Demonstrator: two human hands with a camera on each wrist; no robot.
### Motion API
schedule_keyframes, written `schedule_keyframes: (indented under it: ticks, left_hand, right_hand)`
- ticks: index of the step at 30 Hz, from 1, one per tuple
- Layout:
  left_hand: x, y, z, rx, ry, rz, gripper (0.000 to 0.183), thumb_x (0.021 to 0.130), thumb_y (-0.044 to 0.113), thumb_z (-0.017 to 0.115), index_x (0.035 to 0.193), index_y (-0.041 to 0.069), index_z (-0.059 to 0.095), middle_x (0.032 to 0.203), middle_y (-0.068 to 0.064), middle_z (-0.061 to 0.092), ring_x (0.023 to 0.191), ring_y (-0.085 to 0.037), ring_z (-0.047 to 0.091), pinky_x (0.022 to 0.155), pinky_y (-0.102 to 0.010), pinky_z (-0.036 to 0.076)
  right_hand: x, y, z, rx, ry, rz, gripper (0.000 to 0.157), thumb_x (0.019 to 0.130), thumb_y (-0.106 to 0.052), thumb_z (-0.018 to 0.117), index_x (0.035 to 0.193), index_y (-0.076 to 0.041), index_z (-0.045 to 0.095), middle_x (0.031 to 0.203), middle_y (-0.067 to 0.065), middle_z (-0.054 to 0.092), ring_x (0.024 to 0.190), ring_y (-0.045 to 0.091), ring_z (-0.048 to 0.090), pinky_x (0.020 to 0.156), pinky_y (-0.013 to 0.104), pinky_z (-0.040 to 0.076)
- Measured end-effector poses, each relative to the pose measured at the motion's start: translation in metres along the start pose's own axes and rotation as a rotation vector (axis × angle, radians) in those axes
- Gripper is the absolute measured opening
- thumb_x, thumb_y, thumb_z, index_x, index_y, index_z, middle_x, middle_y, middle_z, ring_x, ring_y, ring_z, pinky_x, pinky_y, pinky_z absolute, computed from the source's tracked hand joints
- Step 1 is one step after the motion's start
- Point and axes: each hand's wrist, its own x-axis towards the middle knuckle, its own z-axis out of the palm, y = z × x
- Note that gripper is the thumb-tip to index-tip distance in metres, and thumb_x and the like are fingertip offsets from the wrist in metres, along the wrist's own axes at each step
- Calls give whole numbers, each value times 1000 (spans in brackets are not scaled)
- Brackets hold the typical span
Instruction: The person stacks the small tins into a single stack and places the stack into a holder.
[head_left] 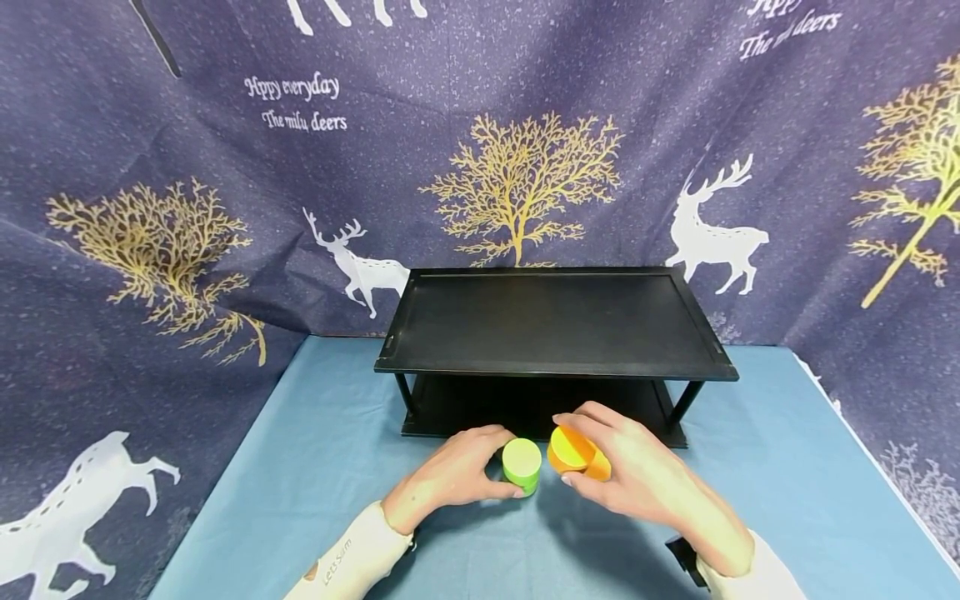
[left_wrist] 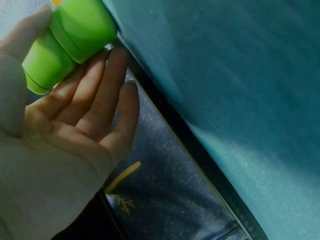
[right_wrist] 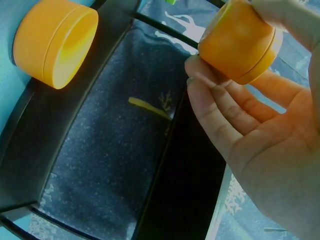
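Observation:
A green container (head_left: 521, 461) in two rounded sections stands between the thumb and fingers of my left hand (head_left: 467, 468). The left wrist view shows the thumb against the green container (left_wrist: 82, 30) and the fingers spread along its other side. My right hand (head_left: 626, 458) holds an orange container (right_wrist: 240, 42) between thumb and fingertips. Close beside it is an orange cup (right_wrist: 42, 42) with an open mouth and a yellow-lit inside; the right wrist view has it apart from the fingers. In the head view, these two orange pieces overlap.
A low black two-tier shelf (head_left: 555, 325) stands just beyond both hands, its lower board (head_left: 465, 408) close to the fingertips. Blue cloth (head_left: 337, 417) covers the table. A dark curtain (head_left: 375, 167) with deer and trees hangs behind and at the sides.

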Motion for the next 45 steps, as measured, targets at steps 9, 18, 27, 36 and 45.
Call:
schedule_keyframes:
  ticks: [9, 18, 27, 36, 45]
  left_hand:
    - [0, 0, 0, -4, 1, 5, 57, 83, 53, 89, 128, 23, 70, 120, 13, 69, 104, -4, 63, 95, -29, 55]
    - [-1, 1, -1, -14, 2, 11, 55, 84, 51, 89, 127, 23, 70, 118, 13, 69, 103, -3, 62, 94, -28, 55]
    - [-1, 0, -1, -25, 1, 13, 54, 84, 50, 89, 127, 23, 70, 117, 14, 68, 101, -2, 61, 93, -27, 55]
    - [-1, 1, -1, -42, -8, 6, 54, 84, 50, 89, 127, 23, 69, 117, 14, 68, 101, -3, 61, 94, -27, 55]
    - [-1, 1, -1, -31, -6, 6, 56, 84, 52, 88, 128, 23, 69, 117, 13, 68, 101, -3, 61, 94, -26, 55]
  right_hand:
    - [3, 0, 2, 11, 23, -35, 59, 81, -23, 91, 135, -17, 69, 114, -13, 61, 90, 1, 58, 78, 22, 60]
    - [6, -2, 5, 13, 40, -53, 59, 80, -22, 91, 135, -16, 69, 116, -11, 61, 90, 1, 58, 77, 24, 61]
    - [8, -2, 7, 31, 41, -39, 60, 80, -22, 91, 136, -16, 69, 117, -11, 61, 92, 2, 58, 79, 21, 59]
    - [13, -2, 10, 77, 44, -43, 64, 80, -18, 91, 139, -16, 68, 118, -9, 62, 94, 4, 58, 78, 24, 61]
    - [15, -4, 13, 78, 62, -45, 65, 81, -18, 90, 141, -16, 67, 117, -8, 62, 95, 4, 58, 77, 23, 59]
